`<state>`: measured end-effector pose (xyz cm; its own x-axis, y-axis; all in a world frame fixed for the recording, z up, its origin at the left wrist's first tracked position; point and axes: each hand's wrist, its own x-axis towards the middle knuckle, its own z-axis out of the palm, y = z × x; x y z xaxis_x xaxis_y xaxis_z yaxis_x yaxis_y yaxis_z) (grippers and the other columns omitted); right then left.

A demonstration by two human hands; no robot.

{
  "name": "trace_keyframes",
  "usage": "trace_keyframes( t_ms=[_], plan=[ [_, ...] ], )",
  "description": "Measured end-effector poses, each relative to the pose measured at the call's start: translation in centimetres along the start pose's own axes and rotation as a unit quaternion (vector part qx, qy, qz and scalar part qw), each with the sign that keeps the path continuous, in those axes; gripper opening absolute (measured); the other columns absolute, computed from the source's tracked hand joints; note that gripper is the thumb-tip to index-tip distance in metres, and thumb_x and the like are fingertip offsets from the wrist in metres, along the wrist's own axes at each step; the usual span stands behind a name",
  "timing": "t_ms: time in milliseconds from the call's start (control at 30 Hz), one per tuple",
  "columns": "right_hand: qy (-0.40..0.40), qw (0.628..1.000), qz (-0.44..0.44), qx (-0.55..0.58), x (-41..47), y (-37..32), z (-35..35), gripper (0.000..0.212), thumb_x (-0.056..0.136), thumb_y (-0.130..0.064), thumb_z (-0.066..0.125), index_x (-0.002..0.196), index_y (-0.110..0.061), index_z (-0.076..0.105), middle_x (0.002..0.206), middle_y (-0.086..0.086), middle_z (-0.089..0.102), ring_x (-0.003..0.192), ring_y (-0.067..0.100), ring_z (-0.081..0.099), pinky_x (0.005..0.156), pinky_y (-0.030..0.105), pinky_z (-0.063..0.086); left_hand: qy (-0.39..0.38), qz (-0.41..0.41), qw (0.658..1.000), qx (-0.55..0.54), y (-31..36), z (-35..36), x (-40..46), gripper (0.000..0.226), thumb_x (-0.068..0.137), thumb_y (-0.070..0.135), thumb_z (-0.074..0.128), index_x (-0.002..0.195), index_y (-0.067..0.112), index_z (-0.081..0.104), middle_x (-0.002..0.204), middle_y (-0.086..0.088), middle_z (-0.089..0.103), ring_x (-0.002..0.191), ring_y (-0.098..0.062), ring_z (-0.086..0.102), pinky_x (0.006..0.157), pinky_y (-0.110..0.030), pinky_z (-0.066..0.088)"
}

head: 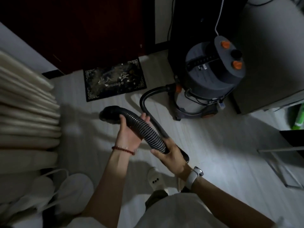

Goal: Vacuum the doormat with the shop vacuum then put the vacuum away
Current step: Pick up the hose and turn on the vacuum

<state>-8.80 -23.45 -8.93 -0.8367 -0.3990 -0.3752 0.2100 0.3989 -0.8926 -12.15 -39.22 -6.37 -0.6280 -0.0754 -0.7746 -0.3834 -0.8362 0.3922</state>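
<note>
A black doormat (115, 80) with a pale border pattern and light debris on it lies on the floor in front of a dark door. The grey shop vacuum (212, 71) with orange knobs stands to its right. Its black ribbed hose (144, 127) curves from the canister's front down to my hands. My left hand (130, 132) holds the hose from below, near its open black end (109, 115). My right hand (171, 153) grips the hose lower down. The hose end hangs above the floor, short of the mat.
A pale ribbed radiator or stacked cushions (28, 109) fills the left. White slippers (65, 190) lie at the lower left. A grey cabinet (271, 55) stands behind the vacuum. A thin metal frame (283, 168) and a green item (298, 117) are at the right.
</note>
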Motion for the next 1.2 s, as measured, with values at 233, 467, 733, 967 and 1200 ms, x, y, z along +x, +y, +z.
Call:
trace_keyframes(
  t_ms=[233,467,733,967,1200],
  plan=[
    [-0.090,0.993,0.075,-0.021,1.7,0.4,0.4,0.035,0.097,-0.028,0.043,0.122,-0.008,0.057,0.108,-0.001,0.055,0.096,0.006,0.051,0.085,0.004,0.039,0.005,0.105,0.979,0.175,1.4,-3.6,-1.0,0.037,0.097,0.038,0.039,0.075,0.010,0.050,0.051,-0.001,0.058,0.043,-0.015,0.055,0.048,-0.023,0.050],
    [-0.033,0.931,0.216,0.292,8.7,-2.4,1.6,0.047,0.095,-0.045,0.041,0.121,-0.007,0.050,0.103,0.010,0.061,0.090,0.023,0.059,0.086,0.039,0.048,-0.117,0.086,0.848,0.510,-0.8,-8.1,-3.4,0.010,0.088,0.024,0.060,0.088,0.024,0.050,0.067,0.005,0.059,0.057,-0.008,0.057,0.058,-0.025,0.050],
    [0.094,0.907,0.292,0.289,12.5,-3.7,1.2,0.037,0.085,-0.035,0.063,0.104,-0.008,0.048,0.079,0.009,0.057,0.068,0.024,0.060,0.080,0.042,0.053,-0.101,0.045,0.765,0.635,-1.4,-12.2,-5.6,0.035,0.088,0.034,0.059,0.121,0.026,0.050,0.102,0.004,0.061,0.090,-0.008,0.056,0.075,-0.014,0.043],
    [0.003,0.960,0.103,0.259,11.2,-5.4,2.5,0.010,0.093,-0.018,0.052,0.084,-0.015,0.048,0.062,0.000,0.052,0.055,0.017,0.052,0.063,0.035,0.047,0.044,0.086,0.846,0.525,1.3,-14.2,-3.0,0.030,0.090,0.024,0.057,0.119,0.025,0.050,0.106,0.000,0.053,0.103,-0.015,0.050,0.088,-0.021,0.039],
    [-0.057,0.998,-0.008,0.030,8.4,-7.8,3.4,0.017,0.089,-0.018,0.058,0.075,-0.018,0.049,0.058,0.001,0.050,0.044,0.009,0.049,0.048,0.030,0.046,-0.009,0.161,0.941,0.299,7.0,-5.6,-0.8,0.035,0.098,0.038,0.029,0.122,0.020,0.047,0.124,-0.005,0.055,0.117,-0.020,0.053,0.101,-0.035,0.039]
  ],
)
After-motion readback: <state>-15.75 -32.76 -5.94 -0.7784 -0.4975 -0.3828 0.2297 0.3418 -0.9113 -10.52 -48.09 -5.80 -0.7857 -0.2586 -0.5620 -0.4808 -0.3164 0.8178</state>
